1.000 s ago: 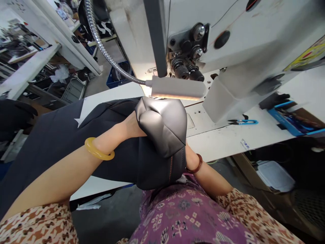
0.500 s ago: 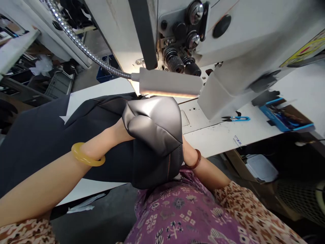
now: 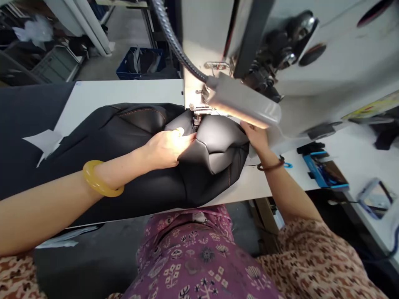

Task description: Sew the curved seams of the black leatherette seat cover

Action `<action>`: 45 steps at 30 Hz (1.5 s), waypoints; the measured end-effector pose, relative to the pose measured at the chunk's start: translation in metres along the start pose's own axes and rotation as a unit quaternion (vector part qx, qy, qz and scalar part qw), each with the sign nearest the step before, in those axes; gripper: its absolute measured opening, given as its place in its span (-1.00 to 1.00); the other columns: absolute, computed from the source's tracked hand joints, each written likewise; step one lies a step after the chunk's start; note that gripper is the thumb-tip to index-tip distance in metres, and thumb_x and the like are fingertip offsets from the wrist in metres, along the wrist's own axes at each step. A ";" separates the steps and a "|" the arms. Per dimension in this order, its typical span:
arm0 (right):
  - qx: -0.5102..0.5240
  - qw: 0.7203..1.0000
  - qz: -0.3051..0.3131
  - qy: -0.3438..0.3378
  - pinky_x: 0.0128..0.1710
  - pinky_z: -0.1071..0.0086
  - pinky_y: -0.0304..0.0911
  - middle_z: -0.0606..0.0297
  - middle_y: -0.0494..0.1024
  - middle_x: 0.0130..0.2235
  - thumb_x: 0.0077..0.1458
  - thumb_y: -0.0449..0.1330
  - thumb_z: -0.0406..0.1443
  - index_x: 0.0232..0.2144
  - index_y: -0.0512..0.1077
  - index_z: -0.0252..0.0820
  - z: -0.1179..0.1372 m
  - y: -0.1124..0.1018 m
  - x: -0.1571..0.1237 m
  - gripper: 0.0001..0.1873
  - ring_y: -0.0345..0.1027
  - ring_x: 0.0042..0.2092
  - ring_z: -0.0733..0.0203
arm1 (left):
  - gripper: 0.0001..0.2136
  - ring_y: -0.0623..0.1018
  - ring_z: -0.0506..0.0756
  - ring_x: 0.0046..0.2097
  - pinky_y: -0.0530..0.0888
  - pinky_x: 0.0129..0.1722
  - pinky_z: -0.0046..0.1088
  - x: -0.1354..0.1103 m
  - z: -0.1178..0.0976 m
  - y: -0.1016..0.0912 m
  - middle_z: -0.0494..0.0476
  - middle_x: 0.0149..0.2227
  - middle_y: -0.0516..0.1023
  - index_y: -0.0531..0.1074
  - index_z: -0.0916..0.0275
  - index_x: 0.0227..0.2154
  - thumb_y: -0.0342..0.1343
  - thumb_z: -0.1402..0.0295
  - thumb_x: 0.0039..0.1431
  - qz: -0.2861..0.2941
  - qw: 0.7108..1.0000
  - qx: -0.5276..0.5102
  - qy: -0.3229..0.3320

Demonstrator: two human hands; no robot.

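A black leather cover (image 3: 131, 137) with orange stitching lies bunched on the white sewing table (image 3: 124, 93), its front fold under the presser foot (image 3: 197, 118) of the sewing machine (image 3: 280, 54). My left hand (image 3: 166, 147), with a yellow bangle on the wrist, presses on the leather just left of the needle, fingers closed on a fold. On the far right side of the bunched leather rests my right hand (image 3: 257, 135), under the machine's lamp (image 3: 243, 101); its fingers are partly hidden behind the material.
A blue box (image 3: 324, 170) of small items sits on the table at the right. A paper scrap (image 3: 45, 141) lies on dark cloth (image 3: 25, 124) at the left. Behind the table are a blue crate (image 3: 140, 62) and shelving.
The leather has moved forward under the presser foot. My right hand came out from beneath the bundle to its right side. My left hand slid forward to the needle.
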State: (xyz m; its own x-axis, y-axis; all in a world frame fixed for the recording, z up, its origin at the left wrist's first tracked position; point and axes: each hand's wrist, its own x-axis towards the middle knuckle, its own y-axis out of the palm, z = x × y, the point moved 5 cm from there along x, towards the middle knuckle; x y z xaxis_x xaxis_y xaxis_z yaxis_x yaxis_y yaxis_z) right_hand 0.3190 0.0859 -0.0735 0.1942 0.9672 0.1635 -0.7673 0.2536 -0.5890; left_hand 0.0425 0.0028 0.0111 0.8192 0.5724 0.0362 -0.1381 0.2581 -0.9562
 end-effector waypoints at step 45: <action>-0.488 0.722 0.255 -0.420 -0.32 0.22 0.11 0.04 0.52 -0.28 0.06 0.05 -0.44 -0.21 0.43 -0.38 0.199 0.061 -0.107 -0.76 0.34 -0.22 0.02 | -0.64 0.45 0.14 0.09 0.42 0.07 -0.35 0.006 0.037 0.020 0.13 -0.01 0.52 0.48 0.26 -0.09 -0.06 0.52 0.07 -0.029 0.993 -0.117 0.014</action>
State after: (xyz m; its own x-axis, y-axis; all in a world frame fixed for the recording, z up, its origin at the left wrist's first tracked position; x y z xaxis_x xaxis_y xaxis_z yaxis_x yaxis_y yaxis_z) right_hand 0.1298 -0.0039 0.0305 -0.7153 0.6930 -0.0901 0.2664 0.1513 -0.9519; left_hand 0.0243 0.0401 0.0029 0.8373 0.5397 0.0874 0.0394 0.0999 -0.9942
